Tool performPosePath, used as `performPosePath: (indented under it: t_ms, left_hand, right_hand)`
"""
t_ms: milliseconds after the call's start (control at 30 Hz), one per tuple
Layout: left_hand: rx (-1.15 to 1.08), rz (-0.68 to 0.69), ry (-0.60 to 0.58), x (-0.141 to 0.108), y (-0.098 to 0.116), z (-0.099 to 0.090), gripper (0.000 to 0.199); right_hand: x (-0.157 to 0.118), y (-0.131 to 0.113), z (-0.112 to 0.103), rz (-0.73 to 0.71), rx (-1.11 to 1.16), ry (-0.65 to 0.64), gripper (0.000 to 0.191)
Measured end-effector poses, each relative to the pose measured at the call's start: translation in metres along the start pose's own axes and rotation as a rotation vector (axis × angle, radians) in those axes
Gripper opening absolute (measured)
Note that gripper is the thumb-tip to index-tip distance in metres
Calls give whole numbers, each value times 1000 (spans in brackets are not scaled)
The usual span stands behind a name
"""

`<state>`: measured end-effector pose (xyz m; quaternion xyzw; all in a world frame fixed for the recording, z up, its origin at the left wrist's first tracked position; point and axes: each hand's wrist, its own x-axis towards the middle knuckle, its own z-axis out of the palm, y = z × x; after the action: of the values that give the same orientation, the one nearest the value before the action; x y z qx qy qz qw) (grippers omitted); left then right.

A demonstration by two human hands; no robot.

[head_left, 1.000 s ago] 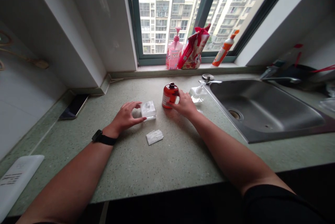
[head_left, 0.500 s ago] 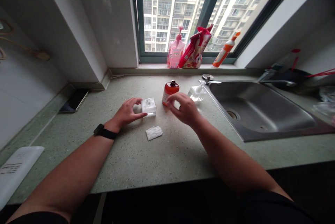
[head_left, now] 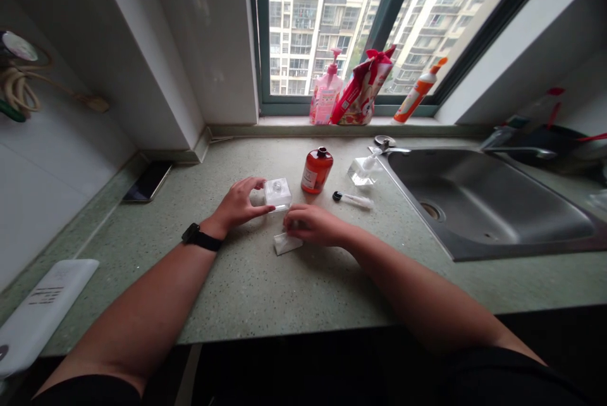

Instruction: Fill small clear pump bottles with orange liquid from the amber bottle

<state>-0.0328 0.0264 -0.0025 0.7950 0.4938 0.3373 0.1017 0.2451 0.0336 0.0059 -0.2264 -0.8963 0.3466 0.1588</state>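
Observation:
My left hand [head_left: 243, 203] is closed around the left side of a clear square container [head_left: 277, 193] on the counter. Just right of and below that container, my right hand [head_left: 308, 224] has its fingers bent together above a folded white tissue [head_left: 287, 243]; whatever its fingers hold, if anything, is hidden. An amber-red bottle [head_left: 317, 171] with an open neck stands behind my right hand. To the right of the bottle lies a pump head with a black collar [head_left: 351, 200]. A clear square pump bottle [head_left: 365, 169] sits near the sink.
A steel sink [head_left: 493, 203] with a faucet is on the right. On the window sill stand a pink pump bottle [head_left: 325, 99], a red bag [head_left: 363, 90] and an orange bottle [head_left: 417, 96]. A phone [head_left: 148, 183] and a white device [head_left: 47, 311] lie at the left.
My right hand has moved from in front of the amber-red bottle down and left to the tissue. The pump head now shows fully. The view has shifted slightly.

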Motion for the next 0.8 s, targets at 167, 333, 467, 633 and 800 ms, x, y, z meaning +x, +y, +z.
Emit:
performPosePath:
  t_ms: [167,333,467,633,800]
  left_hand:
    - [-14,-5,-7,0,0,0,62]
    - [-11,-17,-17,0,1,0,62]
    - [-6,13,1,0,3,-1,63]
    - [41,94,32,-1,8,-1,67]
    - [83,144,1,-3,15,2,68]
  right_hand:
    - [0,7,-7,158,519,130,27]
    - [3,6,-14,312,1018,384,48]
    - [5,8,-14,334,1038,544,55]
    - [7,18,-10,251,808,745,37]
    - [6,8,-8,88,273,918,15]
